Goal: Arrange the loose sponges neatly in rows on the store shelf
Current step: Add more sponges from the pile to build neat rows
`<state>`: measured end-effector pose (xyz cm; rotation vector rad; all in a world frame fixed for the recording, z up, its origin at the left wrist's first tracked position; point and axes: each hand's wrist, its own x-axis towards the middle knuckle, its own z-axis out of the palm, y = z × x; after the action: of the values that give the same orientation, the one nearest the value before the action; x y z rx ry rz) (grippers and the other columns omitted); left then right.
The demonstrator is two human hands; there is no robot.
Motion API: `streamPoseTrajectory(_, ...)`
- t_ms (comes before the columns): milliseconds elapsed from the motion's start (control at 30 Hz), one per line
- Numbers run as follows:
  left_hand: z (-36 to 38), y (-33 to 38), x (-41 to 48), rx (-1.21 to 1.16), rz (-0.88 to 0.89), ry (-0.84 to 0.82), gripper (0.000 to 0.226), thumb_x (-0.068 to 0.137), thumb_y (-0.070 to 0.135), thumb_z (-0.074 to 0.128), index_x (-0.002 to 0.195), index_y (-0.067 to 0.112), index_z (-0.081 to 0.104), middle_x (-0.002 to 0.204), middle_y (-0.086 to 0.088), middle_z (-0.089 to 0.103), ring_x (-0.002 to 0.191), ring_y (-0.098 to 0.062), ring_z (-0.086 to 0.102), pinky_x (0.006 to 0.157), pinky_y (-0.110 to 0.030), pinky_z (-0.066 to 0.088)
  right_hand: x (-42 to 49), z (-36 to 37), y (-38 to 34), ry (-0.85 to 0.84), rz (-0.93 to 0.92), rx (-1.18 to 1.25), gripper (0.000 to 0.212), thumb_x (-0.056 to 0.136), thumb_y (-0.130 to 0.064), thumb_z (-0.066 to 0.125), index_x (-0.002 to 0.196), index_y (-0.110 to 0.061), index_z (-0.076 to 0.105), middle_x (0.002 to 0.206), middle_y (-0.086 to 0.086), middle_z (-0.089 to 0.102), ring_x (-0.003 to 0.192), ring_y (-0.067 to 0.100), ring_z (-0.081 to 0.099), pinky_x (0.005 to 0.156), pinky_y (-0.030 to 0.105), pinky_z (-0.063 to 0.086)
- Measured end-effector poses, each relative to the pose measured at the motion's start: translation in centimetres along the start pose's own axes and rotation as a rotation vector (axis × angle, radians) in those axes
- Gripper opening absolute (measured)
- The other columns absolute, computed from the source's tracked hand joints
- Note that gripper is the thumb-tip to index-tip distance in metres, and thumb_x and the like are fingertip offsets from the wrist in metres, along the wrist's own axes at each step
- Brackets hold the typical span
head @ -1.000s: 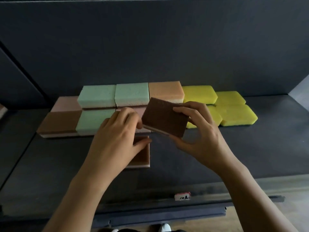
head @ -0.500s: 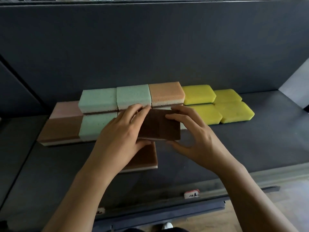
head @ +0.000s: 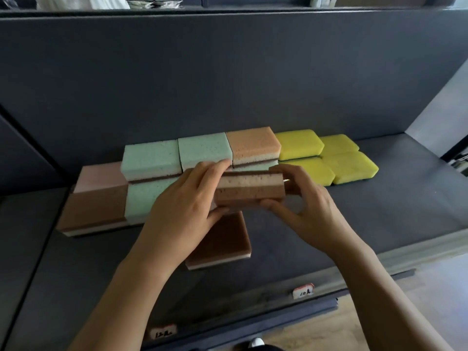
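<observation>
Both hands hold one brown layered sponge (head: 249, 190) on edge, its long side face toward me, above the dark shelf (head: 379, 211). My left hand (head: 184, 211) grips its left end and my right hand (head: 304, 209) pinches its right end. Behind it stand rows of sponges: green sponges (head: 152, 158), an orange sponge (head: 253, 145), a pink sponge (head: 101, 177), a brown sponge (head: 93, 209) and several yellow sponges (head: 349, 167). Another brown sponge (head: 222, 241) lies loose on the shelf in front of the rows, partly hidden by my left hand.
A dark back panel (head: 228, 84) closes the shelf behind the sponges. White price tags (head: 303, 291) sit on the shelf's front edge. A slanted side wall (head: 443, 117) bounds the right end, and a divider line runs at the left.
The held sponge has turned from its flat brown face toward me onto its edge, showing the layered side. Both hands have stayed on its ends.
</observation>
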<state>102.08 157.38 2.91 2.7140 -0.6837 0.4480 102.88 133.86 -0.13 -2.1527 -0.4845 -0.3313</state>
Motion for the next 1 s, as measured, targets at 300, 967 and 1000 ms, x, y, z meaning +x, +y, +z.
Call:
streamPoseTrajectory(300, -0.1, -0.3, 0.4, 0.024, 0.027, -0.054, 0.096, 0.069, 0.054, 0.070, 0.149, 0.019, 0.030, 0.139, -0.001, 0.044, 0.120, -0.015, 0.051, 0.089, -0.020, 0.038, 1.3, 0.8, -1.5, 0.172, 0.290, -0.010, 0.041, 0.078, -0.070, 0.048, 0.108, -0.041, 0.052, 0.084, -0.014, 0.069, 0.070, 0.002, 0.065, 0.059, 0.021, 0.051)
streamPoseTrajectory(967, -0.7, -0.5, 0.5, 0.030, -0.046, -0.083, 0.087, 0.075, 0.049, 0.067, 0.147, 0.015, 0.035, 0.143, 0.002, 0.039, 0.130, -0.017, 0.043, 0.102, -0.029, 0.034, 2.7, 1.3, -1.3, -0.118, -0.231, -0.232, 0.072, 0.077, -0.034, 0.082, 0.137, -0.012, 0.047, 0.140, 0.004, 0.046, 0.129, 0.021, 0.046, 0.099, 0.040, 0.048)
streamPoseTrajectory(1000, -0.8, -0.6, 0.3, 0.018, -0.071, -0.072, 0.085, 0.075, 0.046, 0.070, 0.147, 0.015, 0.036, 0.142, 0.003, 0.040, 0.129, -0.016, 0.043, 0.099, -0.027, 0.034, 2.8, 1.3, -1.3, -0.141, -0.227, -0.204, 0.074, 0.077, -0.034, 0.081, 0.138, -0.012, 0.045, 0.143, 0.004, 0.044, 0.131, 0.021, 0.044, 0.101, 0.040, 0.047)
